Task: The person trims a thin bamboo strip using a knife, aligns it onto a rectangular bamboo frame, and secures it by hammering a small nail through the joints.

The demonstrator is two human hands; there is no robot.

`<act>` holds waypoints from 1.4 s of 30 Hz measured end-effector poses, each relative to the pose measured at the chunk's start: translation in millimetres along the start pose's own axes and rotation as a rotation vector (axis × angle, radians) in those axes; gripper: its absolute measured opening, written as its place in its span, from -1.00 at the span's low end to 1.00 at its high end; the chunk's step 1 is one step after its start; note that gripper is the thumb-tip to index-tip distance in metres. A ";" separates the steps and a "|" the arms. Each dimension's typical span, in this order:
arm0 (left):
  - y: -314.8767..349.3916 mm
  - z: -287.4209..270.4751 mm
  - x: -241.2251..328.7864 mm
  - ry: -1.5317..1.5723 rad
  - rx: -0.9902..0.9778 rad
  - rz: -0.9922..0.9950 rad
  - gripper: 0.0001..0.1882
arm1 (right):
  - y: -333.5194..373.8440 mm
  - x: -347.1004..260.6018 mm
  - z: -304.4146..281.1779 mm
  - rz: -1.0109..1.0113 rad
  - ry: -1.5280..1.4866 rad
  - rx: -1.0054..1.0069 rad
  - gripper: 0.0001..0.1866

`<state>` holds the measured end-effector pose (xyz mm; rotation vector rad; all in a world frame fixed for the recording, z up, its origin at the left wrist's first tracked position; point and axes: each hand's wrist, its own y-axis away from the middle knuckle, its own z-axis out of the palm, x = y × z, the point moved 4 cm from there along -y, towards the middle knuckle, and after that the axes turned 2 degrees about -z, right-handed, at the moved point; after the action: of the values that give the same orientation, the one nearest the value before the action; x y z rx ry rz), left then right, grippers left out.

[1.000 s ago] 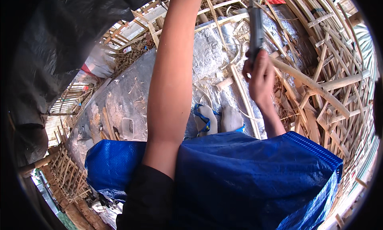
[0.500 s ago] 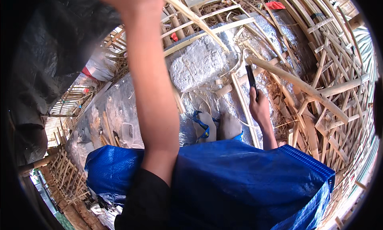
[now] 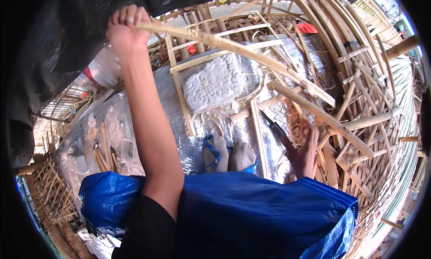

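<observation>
Gripping one end, my left hand [image 3: 128, 29] should find the bamboo strip [image 3: 238, 48] light, springy; my right hand's [image 3: 303, 152] hold on the knife [image 3: 275, 126] is unclear.

Two grips: the left grip [image 3: 128, 32] at the upper left, the right grip [image 3: 306, 153] right of centre. One black tool [image 3: 275, 126] and one long bamboo strip [image 3: 251, 54]. One rough grey block [image 3: 213, 83] near the centre, and two feet [image 3: 216, 155] below it. One blue sheet [image 3: 251, 214] at the bottom, one black sheet [image 3: 58, 52] at the upper left. Two red scraps [image 3: 306, 28] toward the top. The bamboo lattice pieces [image 3: 359, 124] at right overlap too much to count.
</observation>
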<state>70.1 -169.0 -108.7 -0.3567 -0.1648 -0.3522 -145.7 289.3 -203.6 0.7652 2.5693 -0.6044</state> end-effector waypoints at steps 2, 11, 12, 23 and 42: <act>9.8 -33.6 -5.0 0.109 0.082 -0.050 -0.56 | -32.8 -18.5 0.4 -0.154 0.088 0.281 -0.07; 40.0 -119.2 -29.3 -0.105 0.922 -0.124 -0.65 | -123.3 -5.2 22.4 0.075 -0.993 0.439 -0.13; 42.6 -127.0 -28.4 -0.097 0.944 -0.168 -0.63 | -129.2 4.1 29.1 0.125 -1.110 0.397 -0.17; 54.9 -104.4 -45.3 -1.278 0.191 -0.779 -0.71 | -163.6 68.1 51.0 0.391 -1.110 0.594 -0.25; 34.7 -141.8 -11.5 -0.926 0.289 -0.320 -0.71 | -148.8 45.6 26.3 0.037 -1.556 0.318 -0.47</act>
<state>85.7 -187.3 -253.2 -0.1815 -1.1777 -0.4500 -261.7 182.3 -204.3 0.1839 1.0309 -1.0297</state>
